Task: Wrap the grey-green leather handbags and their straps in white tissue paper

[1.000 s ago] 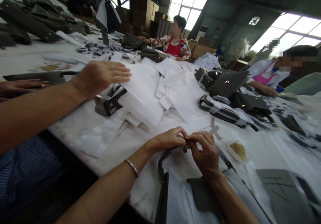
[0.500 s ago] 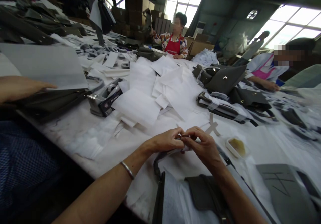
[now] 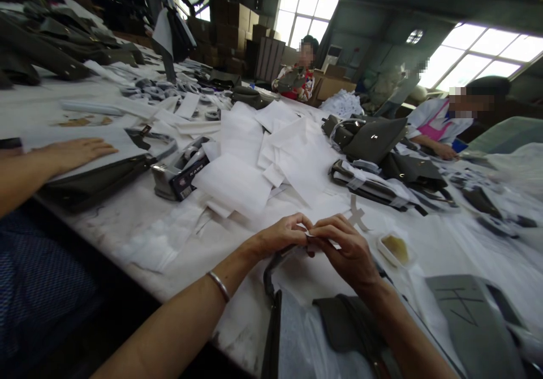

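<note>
Close in front of me lies a dark olive handbag [image 3: 339,322] with pale wrapping over part of its body. Its wrapped handle [image 3: 270,274] arches up to my hands. My left hand [image 3: 284,236] is closed on the top of this handle. Right beside it, my right hand [image 3: 345,249] is pinched at the same spot, fingertips meeting those of the left. A thin white piece of wrapping [image 3: 335,244] shows between the right fingers; most of it is hidden.
At left, a co-worker's hand [image 3: 80,155] lies flat on paper over another bag. A tape dispenser box [image 3: 180,175] and loose white sheets [image 3: 237,181] lie ahead. A small tray [image 3: 395,249] and grey panel [image 3: 475,317] are right. Two people sit across the table.
My hands stay at the handle, with the right fingers shifted and straighter. The co-worker's sheet at left has gone from raised to flat under their hand. The view has turned slightly.
</note>
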Available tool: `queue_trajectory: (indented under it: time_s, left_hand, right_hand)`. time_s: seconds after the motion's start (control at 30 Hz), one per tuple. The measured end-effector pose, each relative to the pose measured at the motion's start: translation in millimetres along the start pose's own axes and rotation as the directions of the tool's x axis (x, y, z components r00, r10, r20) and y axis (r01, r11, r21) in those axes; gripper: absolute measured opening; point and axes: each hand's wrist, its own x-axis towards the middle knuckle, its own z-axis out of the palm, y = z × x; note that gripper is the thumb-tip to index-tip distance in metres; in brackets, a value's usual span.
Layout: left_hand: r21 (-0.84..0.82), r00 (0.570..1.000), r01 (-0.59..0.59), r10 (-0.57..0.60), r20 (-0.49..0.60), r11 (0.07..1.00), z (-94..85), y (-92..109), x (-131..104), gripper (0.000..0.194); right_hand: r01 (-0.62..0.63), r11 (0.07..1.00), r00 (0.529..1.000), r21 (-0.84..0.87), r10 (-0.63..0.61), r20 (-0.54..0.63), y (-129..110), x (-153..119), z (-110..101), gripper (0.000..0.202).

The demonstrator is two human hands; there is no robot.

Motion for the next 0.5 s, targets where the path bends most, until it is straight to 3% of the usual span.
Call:
queue_trajectory:
  time_s: [0.17,0.4,0.5]
  left_hand:
    - [-0.083,0.996,0.051,-0.057,-0.068,0.995,1.3,5.7,-3.7,0.037]
    - [-0.125,0.998,0.051,-0.055,-0.025,0.991,0.1,8.8,-7.6,0.039]
    - [-0.093,0.997,0.046,-0.052,-0.058,0.995,0.1,6.7,-5.4,0.036]
  right_hand:
    - [0.061,0.996,0.987,-0.07,-0.05,0.15,-1.7,-1.1,-10.7,0.027]
    - [0.109,0.982,0.981,-0.156,-0.08,0.178,-12.1,1.4,-17.2,0.035]
    - [0.096,0.978,0.977,-0.185,-0.057,0.206,-15.6,-1.4,-20.4,0.033]
